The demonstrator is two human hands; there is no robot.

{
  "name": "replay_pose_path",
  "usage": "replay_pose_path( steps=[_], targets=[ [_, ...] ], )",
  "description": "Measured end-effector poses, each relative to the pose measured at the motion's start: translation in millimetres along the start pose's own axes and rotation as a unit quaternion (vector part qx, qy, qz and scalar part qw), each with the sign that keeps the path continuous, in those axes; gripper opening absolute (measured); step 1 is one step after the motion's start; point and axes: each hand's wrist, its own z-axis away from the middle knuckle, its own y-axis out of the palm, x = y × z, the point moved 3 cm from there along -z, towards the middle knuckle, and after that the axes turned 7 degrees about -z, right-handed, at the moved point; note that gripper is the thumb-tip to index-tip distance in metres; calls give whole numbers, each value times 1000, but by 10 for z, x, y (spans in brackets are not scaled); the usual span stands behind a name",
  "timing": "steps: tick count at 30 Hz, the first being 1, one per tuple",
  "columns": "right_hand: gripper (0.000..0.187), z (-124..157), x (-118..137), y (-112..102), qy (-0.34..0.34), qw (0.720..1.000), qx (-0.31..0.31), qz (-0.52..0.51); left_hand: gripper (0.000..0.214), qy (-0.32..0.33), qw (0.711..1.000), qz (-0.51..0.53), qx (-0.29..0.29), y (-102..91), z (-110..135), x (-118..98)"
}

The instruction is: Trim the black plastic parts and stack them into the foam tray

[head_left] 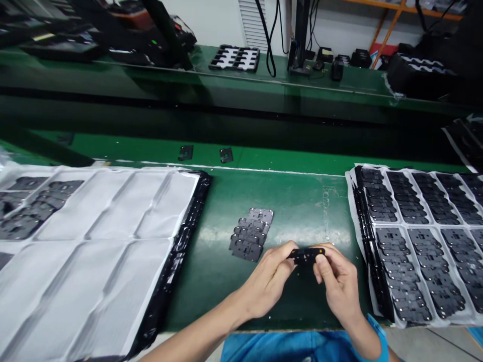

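Between my two hands, above the green bench, is a small flat black plastic part (305, 255) with gold-coloured spots near its ends. My left hand (272, 274) pinches its left end, and my right hand (337, 276) grips the right end with thumb and fingers. Just beyond my left hand lies an overlapping group of dark grey plates (249, 235) with small holes and cut-outs, flat on the bench. The part's underside is hidden from me.
On the left lies a white-lined tray (151, 206) with dark plates at its far left. At right, another tray (400, 226) holds rows of plates. Two loose plates (226, 155) lie behind a white line. A raised green shelf (241, 80) crosses the back.
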Motion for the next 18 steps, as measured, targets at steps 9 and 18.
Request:
replay_pose_path(
  steps=[9, 18],
  targets=[
    [28, 20, -32, -142, 34, 993, -101, -50, 19, 17, 995, -99, -8, -93, -28, 30],
    [18, 95, -117, -340, 12, 978, -183, -99, 56, 25, 896, -420, -145, 72, 1136, 692]
  ],
)
